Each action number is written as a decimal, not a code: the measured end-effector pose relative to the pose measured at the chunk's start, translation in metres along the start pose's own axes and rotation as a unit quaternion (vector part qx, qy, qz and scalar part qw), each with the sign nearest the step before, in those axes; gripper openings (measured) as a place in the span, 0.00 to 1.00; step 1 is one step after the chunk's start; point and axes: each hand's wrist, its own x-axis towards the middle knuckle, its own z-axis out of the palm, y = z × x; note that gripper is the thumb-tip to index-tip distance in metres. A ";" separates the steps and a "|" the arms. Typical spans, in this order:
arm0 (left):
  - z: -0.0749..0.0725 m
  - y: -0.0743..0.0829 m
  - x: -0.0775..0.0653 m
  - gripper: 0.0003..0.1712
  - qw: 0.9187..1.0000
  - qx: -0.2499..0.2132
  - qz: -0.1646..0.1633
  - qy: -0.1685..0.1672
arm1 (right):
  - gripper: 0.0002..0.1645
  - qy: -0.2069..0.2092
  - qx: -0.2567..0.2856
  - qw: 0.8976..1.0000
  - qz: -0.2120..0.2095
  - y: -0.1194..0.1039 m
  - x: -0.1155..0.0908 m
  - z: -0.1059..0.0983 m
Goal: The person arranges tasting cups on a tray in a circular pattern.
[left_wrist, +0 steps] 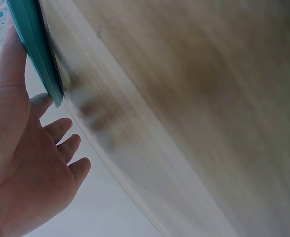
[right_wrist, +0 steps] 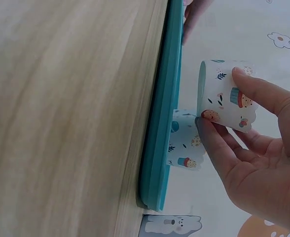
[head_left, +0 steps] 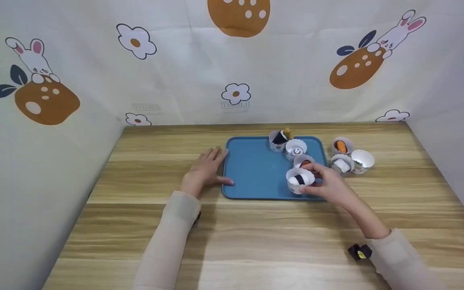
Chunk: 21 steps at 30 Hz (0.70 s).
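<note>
A cup [head_left: 293, 187] is above the tray's [head_left: 256, 169] near right part, pinched by your right hand [head_left: 330, 186]. Your left hand [head_left: 206, 168] touches the tray's left edge, fingers extended. Three cups [head_left: 362, 166] stand right of the tray.

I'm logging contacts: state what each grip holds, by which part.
The right grip pinches a paper cup by its side wall. The left grip holds nothing; it touches the blue tray at its left edge.
</note>
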 end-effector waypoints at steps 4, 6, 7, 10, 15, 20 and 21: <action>0.000 0.001 -0.001 0.63 1.000 -0.001 0.001 0.000 | 0.32 0.002 -0.012 1.000 0.008 0.002 0.000 0.001; 0.000 0.001 -0.001 0.63 1.000 0.002 0.001 0.000 | 0.33 0.003 -0.019 1.000 0.014 0.002 0.000 0.002; 0.000 0.001 -0.001 0.63 1.000 0.002 0.003 0.002 | 0.32 0.004 -0.023 1.000 0.016 0.002 0.000 0.002; 0.000 0.001 -0.001 0.63 1.000 0.002 0.004 0.005 | 0.32 0.008 -0.040 0.999 0.017 0.003 0.000 0.004; 0.000 0.000 -0.001 0.63 1.000 -0.005 0.008 0.010 | 0.30 0.020 -0.065 0.998 0.004 0.002 -0.002 0.006; 0.001 0.000 0.000 0.63 1.000 -0.009 0.010 0.012 | 0.29 0.030 -0.088 0.996 0.002 0.000 -0.003 0.008; 0.001 0.000 0.000 0.63 1.000 -0.009 0.010 0.013 | 0.28 0.032 -0.094 0.995 0.001 -0.001 -0.003 0.009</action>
